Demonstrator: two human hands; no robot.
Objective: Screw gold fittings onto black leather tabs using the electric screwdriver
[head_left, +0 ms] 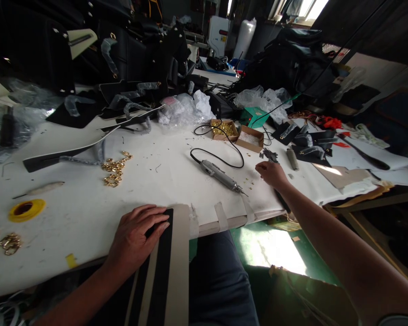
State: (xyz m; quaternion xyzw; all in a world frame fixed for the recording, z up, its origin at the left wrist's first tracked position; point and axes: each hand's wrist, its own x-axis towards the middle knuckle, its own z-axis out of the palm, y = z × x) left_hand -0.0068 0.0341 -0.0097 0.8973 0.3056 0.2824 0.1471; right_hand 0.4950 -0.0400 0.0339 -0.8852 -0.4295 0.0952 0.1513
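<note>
My left hand (139,233) lies with fingers spread on the end of a black strip that runs along a pale, striped panel (179,253) at the table's front edge. Out to the right, my right hand (270,174) is closed, its fingertips together near the tabletop; anything between them is too small to make out. Just behind it sit small dark pieces (270,155). A grey electric screwdriver (221,176) with a black cable lies between my hands, and small gold bits (250,182) are scattered between its tip and my right hand.
Small boxes hold gold pieces (223,128) and whitish pieces (250,138). Gold hardware (115,170) and yellow tape (26,210) lie at the left. Plastic wrap (183,108) and black bags (289,59) are farther back. A grey cylinder (292,159) stands beyond my right hand.
</note>
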